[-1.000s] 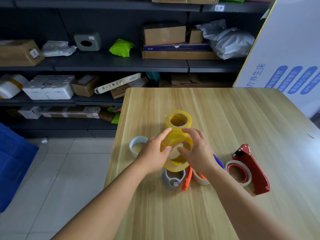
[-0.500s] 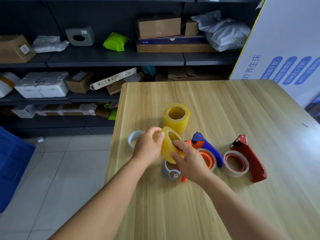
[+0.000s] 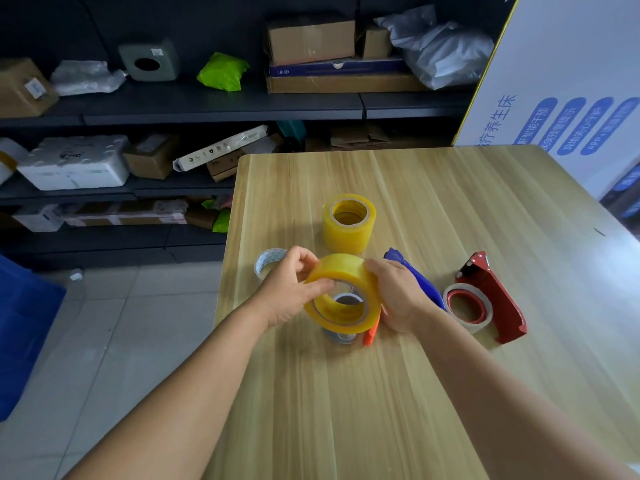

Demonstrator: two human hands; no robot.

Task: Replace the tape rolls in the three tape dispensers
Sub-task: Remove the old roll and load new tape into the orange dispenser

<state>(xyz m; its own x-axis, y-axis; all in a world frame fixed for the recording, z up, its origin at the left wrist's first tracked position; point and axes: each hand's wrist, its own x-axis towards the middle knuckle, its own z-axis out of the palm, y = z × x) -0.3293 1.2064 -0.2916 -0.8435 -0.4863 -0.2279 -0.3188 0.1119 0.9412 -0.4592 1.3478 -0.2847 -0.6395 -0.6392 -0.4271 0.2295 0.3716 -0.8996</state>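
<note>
Lifted yellow tape roll (image 3: pixel 343 296), label unreadable.

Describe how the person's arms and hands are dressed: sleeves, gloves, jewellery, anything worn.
Nothing is worn on what shows. The left hand and the right hand are bare, with no gloves, rings, watch or wristband in view. Both forearms are bare from the wrists to the frame's lower edge, with no sleeve showing.
</note>
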